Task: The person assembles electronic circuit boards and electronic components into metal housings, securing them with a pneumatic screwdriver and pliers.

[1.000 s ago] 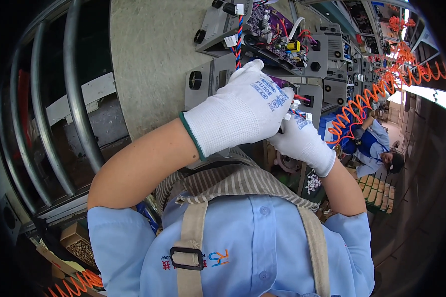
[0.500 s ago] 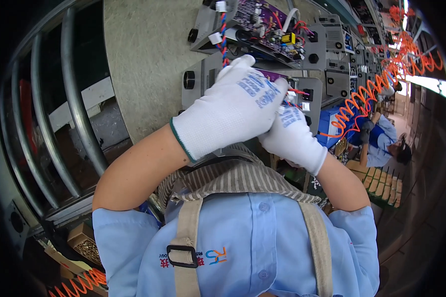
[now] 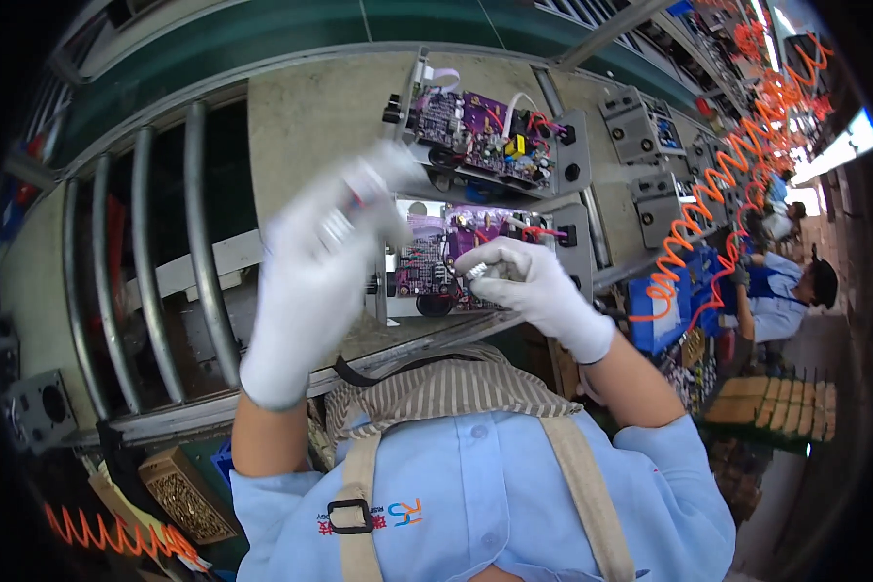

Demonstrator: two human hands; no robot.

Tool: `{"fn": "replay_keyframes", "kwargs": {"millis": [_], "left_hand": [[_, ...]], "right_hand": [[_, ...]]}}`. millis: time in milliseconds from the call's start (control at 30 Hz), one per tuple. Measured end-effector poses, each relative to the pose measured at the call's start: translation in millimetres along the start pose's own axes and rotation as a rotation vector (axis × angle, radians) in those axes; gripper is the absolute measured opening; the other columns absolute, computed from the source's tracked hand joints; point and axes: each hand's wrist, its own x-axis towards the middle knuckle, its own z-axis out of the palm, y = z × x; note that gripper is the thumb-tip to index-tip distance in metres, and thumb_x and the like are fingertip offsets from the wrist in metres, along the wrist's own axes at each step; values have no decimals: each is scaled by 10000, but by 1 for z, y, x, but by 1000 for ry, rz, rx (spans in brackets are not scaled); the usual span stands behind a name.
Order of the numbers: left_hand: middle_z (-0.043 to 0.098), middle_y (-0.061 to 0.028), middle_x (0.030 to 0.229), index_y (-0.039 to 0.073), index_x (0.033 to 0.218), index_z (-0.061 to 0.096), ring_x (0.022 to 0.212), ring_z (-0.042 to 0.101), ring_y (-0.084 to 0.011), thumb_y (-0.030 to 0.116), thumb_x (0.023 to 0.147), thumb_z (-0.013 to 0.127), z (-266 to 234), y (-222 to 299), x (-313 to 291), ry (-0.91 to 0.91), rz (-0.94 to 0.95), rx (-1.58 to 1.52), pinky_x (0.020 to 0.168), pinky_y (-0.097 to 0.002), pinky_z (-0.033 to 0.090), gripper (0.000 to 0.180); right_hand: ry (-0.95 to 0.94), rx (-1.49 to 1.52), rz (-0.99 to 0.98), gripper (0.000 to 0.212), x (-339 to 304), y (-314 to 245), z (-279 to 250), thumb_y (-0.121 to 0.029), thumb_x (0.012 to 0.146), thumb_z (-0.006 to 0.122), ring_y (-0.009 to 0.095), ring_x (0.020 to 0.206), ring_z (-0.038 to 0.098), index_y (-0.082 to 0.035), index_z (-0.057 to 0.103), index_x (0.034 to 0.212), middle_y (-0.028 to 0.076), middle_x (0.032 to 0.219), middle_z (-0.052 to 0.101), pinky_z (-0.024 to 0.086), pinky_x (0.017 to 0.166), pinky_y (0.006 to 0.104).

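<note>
Both my hands wear white knit gloves. My left hand point(image 3: 325, 262) is raised beside the nearer circuit board and smeared by motion. Red and blue wire point(image 3: 359, 197) and a white connector point(image 3: 337, 229) show among its closed fingers. My right hand point(image 3: 529, 286) is over the right part of that board, thumb and fingers pinching a small white connector point(image 3: 476, 272). The nearer purple circuit board point(image 3: 422, 267) sits in a grey metal housing point(image 3: 576, 247). Behind it stands a second housing with a purple board point(image 3: 480, 121), carrying a yellow component point(image 3: 515, 146).
Metal rollers point(image 3: 209, 252) lie left of the worktop point(image 3: 301, 126). More grey units point(image 3: 658, 209) stand to the right, near blue bins point(image 3: 658, 310) and orange coiled hoses point(image 3: 694, 228). A person point(image 3: 781, 291) works farther right. A box of small brass parts point(image 3: 186, 493) is at lower left.
My hands have come apart: the left swung left and up, the right stays over the nearer board. The red-and-blue cable has left its place by the far housing. The whole view has shifted.
</note>
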Motion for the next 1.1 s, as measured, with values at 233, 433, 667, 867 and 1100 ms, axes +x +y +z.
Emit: {"fn": "replay_keyframes", "kwargs": {"millis": [233, 433, 667, 867, 1100], "left_hand": [[669, -184, 1034, 88, 1239, 605, 944, 662, -368, 106, 903, 607, 69, -52, -41, -67, 249, 879, 785, -433, 533, 337], [658, -202, 811, 35, 1075, 624, 758, 665, -375, 112, 915, 585, 80, -57, -43, 88, -42, 907, 665, -438, 519, 182], [599, -63, 667, 15, 1063, 644, 555, 549, -96, 96, 911, 570, 39, -40, -41, 398, -139, 388, 523, -271, 422, 187], [609, -74, 677, 13, 1046, 660, 609, 570, -115, 122, 902, 580, 25, -58, -35, 266, -241, 347, 576, -278, 448, 197], [590, -45, 674, 11, 1061, 663, 607, 542, -93, 136, 939, 580, 9, -66, -22, 108, -297, 61, 571, -273, 438, 194]], "right_hand": [[-201, -72, -337, 230, 11, 32, -1, -40, 872, 642, 136, 776, 592, -29, 659, 1101, 52, 974, 634, 468, 695, 276], [220, -585, -836, 285, 12, 49, 3, -85, 801, 738, 242, 733, 558, -56, 673, 1076, 86, 840, 597, 438, 680, 374], [162, -1040, -526, 205, 49, 25, 5, -272, 885, 641, 317, 679, 662, -113, 699, 768, 123, 708, 670, 492, 627, 408], [65, -763, -117, 331, 50, 18, -4, -284, 903, 615, 276, 536, 627, -21, 627, 704, 133, 564, 599, 464, 545, 402], [8, -537, 166, 327, 64, 8, 0, -263, 921, 646, 68, 460, 463, -35, 607, 690, -24, 533, 500, 357, 451, 286]]}}
